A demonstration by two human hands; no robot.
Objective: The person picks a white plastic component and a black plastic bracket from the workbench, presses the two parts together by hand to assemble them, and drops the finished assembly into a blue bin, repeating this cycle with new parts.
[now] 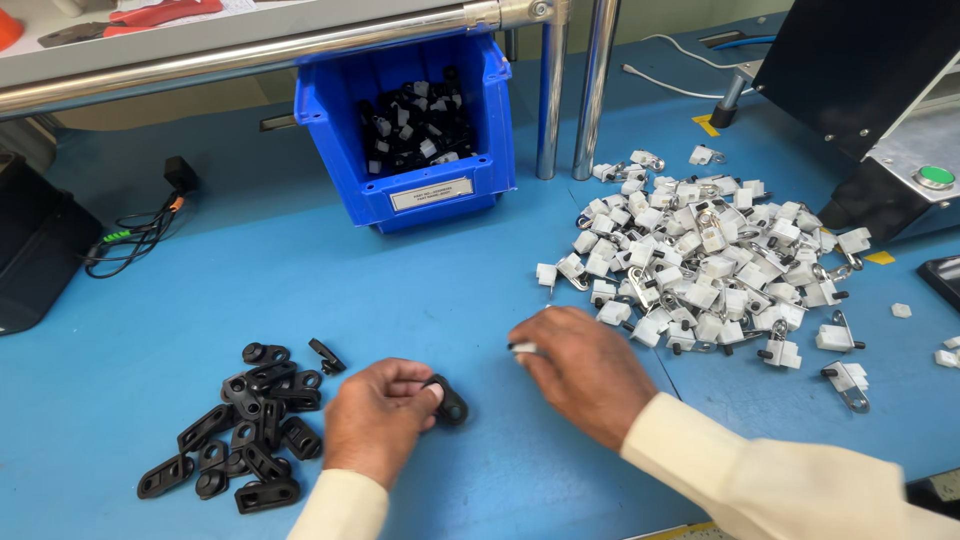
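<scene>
Near the front edge of the blue desk (300,270), the left hand (375,420) is pinching a black plastic clip (449,400); the right hand (585,370) is gripping a small white part (524,349) between the black clip pile (245,420) and the white parts heap (715,260).

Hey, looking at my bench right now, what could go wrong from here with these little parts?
The white clip pile sprawls loosely, with strays near the table's right edge; a sleeve sweep might knock some off. The right hand pinches a small white piece only at the fingertips, so it could slip. The left hand holds a black bracket beside the black bracket pile; it may get mixed back in.
</scene>
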